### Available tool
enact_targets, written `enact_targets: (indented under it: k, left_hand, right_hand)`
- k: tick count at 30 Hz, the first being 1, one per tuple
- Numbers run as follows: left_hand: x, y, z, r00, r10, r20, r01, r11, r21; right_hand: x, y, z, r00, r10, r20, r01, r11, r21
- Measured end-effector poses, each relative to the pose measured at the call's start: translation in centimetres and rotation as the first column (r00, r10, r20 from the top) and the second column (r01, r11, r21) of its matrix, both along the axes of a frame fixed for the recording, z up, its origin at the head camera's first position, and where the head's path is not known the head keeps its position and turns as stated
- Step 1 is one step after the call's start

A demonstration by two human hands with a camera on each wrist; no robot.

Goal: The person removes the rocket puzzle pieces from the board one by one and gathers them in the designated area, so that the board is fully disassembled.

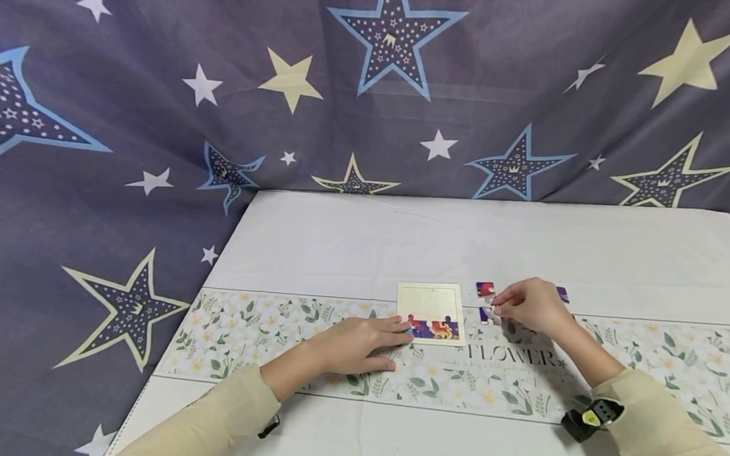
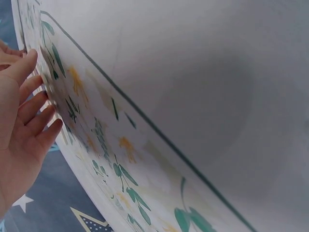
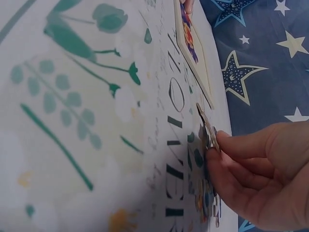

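A square, pale puzzle board (image 1: 426,301) lies on the table, its bottom row filled with purple, red and orange pieces (image 1: 437,330). My left hand (image 1: 357,344) rests at the board's lower left corner with fingers extended. In the left wrist view that hand (image 2: 24,116) appears at the left edge. To the right of the board, my right hand (image 1: 534,307) pinches a puzzle piece (image 3: 207,125) between thumb and fingers, seen nearly edge-on in the right wrist view. A red and purple piece (image 1: 484,289) lies just beyond the fingertips.
Another purple piece (image 1: 562,294) shows behind the right hand; that hand partly hides the loose pieces. A floral band with the word FLOWER (image 1: 511,355) crosses the white tablecloth (image 1: 339,240). A star-patterned curtain (image 1: 359,129) hangs along the back and left.
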State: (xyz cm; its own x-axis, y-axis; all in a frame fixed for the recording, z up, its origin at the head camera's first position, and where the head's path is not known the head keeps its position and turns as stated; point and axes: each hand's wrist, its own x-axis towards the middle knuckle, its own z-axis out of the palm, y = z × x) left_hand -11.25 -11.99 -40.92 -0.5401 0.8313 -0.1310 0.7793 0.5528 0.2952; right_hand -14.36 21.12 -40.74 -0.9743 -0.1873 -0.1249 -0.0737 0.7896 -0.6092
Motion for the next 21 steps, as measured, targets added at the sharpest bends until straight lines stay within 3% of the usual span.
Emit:
enact_targets:
  k: [8, 17, 21]
  left_hand:
    - [-0.1, 0.4, 0.1, 1.0, 0.004, -0.028, -0.004, 1.0, -0.003]
    - [-0.2, 1.1, 0.6, 0.991, -0.026, -0.134, 0.024, 1.0, -0.015]
    - [-0.4, 1.3, 0.9, 0.992, -0.024, -0.122, 0.025, 1.0, 0.006]
  right_hand:
    - [0.3, -0.1, 0.4, 0.998, -0.028, -0.053, 0.031, 0.998, 0.059]
    - [0.5, -0.9, 0.9, 0.998, -0.001, -0.067, 0.004, 0.999, 0.05]
    - [0.5, -1.5, 1.0, 0.998, 0.002, -0.057, 0.001, 0.999, 0.049]
